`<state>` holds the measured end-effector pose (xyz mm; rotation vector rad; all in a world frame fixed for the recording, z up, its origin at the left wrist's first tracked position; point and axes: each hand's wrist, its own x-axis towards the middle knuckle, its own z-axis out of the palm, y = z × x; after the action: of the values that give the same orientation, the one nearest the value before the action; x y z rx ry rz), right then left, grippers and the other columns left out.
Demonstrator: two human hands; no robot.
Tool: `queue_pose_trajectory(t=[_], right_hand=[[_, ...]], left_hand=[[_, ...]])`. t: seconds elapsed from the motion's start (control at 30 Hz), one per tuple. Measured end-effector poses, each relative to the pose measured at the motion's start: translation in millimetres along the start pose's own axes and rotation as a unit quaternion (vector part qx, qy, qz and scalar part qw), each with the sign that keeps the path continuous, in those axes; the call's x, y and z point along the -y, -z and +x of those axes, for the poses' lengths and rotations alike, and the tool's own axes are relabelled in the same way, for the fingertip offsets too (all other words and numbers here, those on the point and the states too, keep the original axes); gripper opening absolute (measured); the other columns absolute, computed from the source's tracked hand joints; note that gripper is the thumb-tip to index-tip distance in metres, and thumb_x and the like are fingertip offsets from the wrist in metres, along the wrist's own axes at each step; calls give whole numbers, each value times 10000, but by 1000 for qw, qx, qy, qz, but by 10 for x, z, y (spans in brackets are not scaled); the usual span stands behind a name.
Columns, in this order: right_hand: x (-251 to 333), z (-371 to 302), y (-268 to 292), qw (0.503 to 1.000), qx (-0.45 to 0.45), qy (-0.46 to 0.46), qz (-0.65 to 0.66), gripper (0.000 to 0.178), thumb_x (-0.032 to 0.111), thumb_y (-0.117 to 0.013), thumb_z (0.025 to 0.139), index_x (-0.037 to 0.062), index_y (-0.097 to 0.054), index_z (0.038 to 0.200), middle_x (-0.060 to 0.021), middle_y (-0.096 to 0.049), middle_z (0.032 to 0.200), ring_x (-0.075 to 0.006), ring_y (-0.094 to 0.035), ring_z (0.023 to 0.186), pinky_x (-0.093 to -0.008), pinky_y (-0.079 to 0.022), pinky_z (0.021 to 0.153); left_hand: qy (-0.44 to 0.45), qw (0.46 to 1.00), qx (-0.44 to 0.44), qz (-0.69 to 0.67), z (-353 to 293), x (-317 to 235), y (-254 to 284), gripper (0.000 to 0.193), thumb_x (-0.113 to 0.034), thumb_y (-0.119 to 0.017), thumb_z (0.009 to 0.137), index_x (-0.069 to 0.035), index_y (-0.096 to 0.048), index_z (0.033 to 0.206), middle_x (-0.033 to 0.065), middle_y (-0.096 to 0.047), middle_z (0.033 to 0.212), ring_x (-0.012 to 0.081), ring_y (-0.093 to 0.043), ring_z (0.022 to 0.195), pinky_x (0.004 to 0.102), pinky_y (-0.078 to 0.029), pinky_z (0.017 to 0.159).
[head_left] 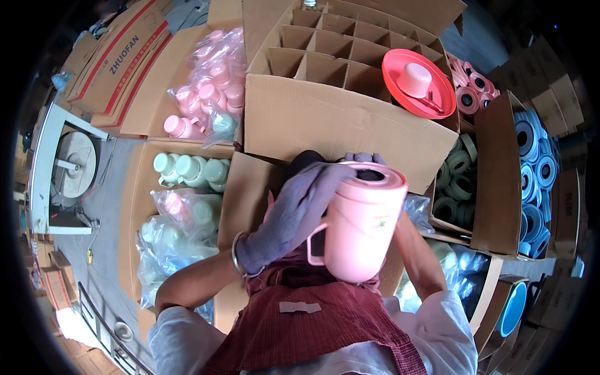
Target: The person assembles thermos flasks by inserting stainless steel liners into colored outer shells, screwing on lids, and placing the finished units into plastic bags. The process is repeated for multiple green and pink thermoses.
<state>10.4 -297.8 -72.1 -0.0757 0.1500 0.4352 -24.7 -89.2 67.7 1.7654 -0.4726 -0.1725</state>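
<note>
A pink plastic jug (362, 225) with a loop handle on its left side stands upright in front of my chest. Its round pink lid (374, 177) has a dark opening in the middle. My left hand (300, 209), in a grey-purple glove, grips the jug's upper left side by the lid. Behind the jug is my right hand (364, 157); only its gloved fingertips show past the lid, closed against the far side. The jug hides the rest of that hand. A small mark shows on the jug's front.
Ahead stands a carton (337, 115) with cardboard dividers; a red basin (425, 114) holding a pink cup (414, 80) rests on its right corner. Bagged pink jugs (212, 94) and mint-green jugs (187, 169) fill boxes at left. Blue ring-shaped parts (531, 175) fill a box at right.
</note>
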Motion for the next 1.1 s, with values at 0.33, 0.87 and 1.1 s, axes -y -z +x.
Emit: queue_pose_trajectory(t=[0.33,0.87,1.1], right_hand=[[-164,60,-121,822,3,166,-544,206,143,-564,972,12,-589,1128,-96,-638,1119,-189,-608,1059,-330,-485,935],[606,624,-666,350,345,94,-866,1261,768,-731,580,-36,-342,1471,-299,-322,1501,-494,-320,1386,-574,-208,1154],[115,552,-718,509,446,60,-734,911,540,-797,663,87,-500,1395,-276,-337,1508,-521,-305,1377,-690,-191,1089]], left_hand=[[-135,966,-48,215,292,3,-74,167,-144,-603,937,-1,-650,864,173,-614,835,345,-602,751,399,-480,678],[-91,892,215,387,607,618,463,173,-181,-554,877,-50,-576,987,103,-616,973,272,-632,917,425,-488,805],[-229,967,108,15,692,1257,177,218,-240,-669,856,-98,-664,1020,127,-634,1037,318,-613,971,433,-465,909]])
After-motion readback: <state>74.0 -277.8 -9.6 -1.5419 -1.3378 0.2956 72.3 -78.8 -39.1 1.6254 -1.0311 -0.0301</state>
